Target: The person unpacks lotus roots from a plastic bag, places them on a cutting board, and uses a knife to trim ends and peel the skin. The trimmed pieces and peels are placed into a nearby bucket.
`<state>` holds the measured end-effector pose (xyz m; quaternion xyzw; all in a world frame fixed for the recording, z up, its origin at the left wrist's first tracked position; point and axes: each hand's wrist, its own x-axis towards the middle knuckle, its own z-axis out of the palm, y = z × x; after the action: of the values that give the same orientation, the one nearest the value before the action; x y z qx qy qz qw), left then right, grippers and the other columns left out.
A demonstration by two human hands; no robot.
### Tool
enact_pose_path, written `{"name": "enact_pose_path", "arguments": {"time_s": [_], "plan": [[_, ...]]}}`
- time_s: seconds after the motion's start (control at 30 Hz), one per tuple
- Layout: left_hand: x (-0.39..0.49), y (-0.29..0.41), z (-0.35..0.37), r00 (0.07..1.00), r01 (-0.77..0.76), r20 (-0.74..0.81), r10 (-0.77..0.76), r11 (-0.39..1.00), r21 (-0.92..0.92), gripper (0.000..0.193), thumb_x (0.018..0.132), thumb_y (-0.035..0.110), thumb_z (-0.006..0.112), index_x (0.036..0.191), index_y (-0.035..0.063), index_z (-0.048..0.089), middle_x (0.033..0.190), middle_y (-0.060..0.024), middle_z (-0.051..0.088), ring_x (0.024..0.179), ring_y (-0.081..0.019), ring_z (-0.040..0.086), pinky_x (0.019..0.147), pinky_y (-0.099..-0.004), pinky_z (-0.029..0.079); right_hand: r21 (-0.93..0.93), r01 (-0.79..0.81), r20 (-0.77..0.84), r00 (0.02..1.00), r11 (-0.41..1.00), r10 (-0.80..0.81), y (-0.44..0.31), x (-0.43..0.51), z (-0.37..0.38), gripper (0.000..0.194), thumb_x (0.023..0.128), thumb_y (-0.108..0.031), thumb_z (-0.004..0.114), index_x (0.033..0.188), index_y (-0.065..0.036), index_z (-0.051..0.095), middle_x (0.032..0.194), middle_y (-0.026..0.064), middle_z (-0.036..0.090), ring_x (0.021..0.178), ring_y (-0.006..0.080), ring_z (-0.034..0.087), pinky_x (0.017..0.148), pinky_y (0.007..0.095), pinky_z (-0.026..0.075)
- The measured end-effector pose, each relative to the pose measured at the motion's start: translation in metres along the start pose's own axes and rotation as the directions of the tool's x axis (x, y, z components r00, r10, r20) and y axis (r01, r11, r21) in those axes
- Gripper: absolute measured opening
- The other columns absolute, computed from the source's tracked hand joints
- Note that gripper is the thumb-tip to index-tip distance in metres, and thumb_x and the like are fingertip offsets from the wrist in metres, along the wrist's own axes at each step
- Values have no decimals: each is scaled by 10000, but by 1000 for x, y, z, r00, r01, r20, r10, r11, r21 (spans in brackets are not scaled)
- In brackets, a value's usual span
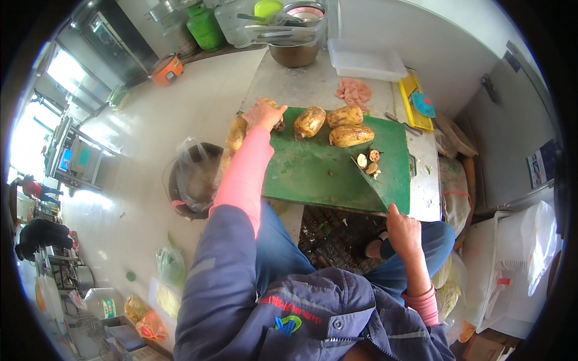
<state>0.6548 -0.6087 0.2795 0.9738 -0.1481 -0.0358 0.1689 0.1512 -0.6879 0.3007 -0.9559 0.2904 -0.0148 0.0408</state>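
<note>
My left hand (264, 115) is closed over a lotus root section (270, 103) at the far left corner of the green cutting board (302, 171). My right hand (403, 230), by the board's near right edge, grips a kitchen knife (372, 187); its blade points away from me over the board. Several unpeeled brown-yellow lotus roots lie about: one lotus root (310, 122) alone, a pair (351, 135) to its right, and more (236, 134) partly hidden behind my left forearm. Several cut-off lotus root ends (374, 156) rest past the knife tip.
A bucket lined with a plastic bag (196, 176) stands left of the table. Beyond the board are a pink cloth (354, 92), a white plastic tub (366, 59), a yellow tray (415, 108) and a steel pot (294, 55). Filled sacks (456, 194) line the right side.
</note>
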Motion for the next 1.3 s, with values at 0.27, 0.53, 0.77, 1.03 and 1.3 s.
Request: {"name": "enact_pose_path", "arguments": {"time_s": [0.27, 0.53, 0.77, 1.03, 1.3], "plan": [[12, 2, 1, 978, -145, 142, 155, 986, -81, 1045, 745, 489, 788, 1558, 24, 325, 1398, -249, 602, 1286, -385, 592, 1088, -467, 448, 2, 25, -49, 998, 1000, -25, -4, 3, 7, 92, 988, -151, 550, 982, -70, 505, 706, 166, 674, 667, 411, 680, 593, 528, 522], [-61, -20, -17, 902, -197, 60, 428, 530, -825, 954, 790, 141, 754, 1611, 41, 280, 1462, -234, 536, 1376, -310, 522, 1140, -390, 420, 29, 43, -67, 997, 999, -41, -1, 8, 3, 85, 980, -154, 557, 967, -82, 515, 664, 153, 662, 648, 393, 691, 588, 512, 541], [-195, -53, -30, 663, -300, 186, 725, 485, -821, 970, 718, -12, 757, 1594, 91, 352, 1519, -147, 487, 1416, -254, 468, 1196, -366, 364, 207, -51, -32, 998, 977, 59, -11, 3, -19, 187, 1029, -252, 555, 1027, -68, 523, 677, 212, 643, 679, 439, 671, 614, 551, 523], [-241, -33, 0, 592, -718, 105, 799, 582, -381, 894, 715, 132, 818, 1491, -17, 401, 1341, -238, 550, 1239, -428, 545, 1063, -469, 459, 409, -73, 19, 997, 910, 71, -47, -9, -35, 205, 1036, -248, 545, 1041, -44, 521, 676, 240, 639, 690, 468, 661, 624, 575, 514], [-246, -30, 5, 583, -771, 30, 812, 564, -296, 937, 673, 199, 908, 1433, -63, 427, 1233, -230, 575, 1148, -429, 568, 995, -474, 481, 338, -40, 99, 995, 940, 7, -56, -1, -43, 200, 1038, -222, 544, 1032, -25, 506, 629, 231, 613, 666, 452, 659, 607, 567, 508]]}}
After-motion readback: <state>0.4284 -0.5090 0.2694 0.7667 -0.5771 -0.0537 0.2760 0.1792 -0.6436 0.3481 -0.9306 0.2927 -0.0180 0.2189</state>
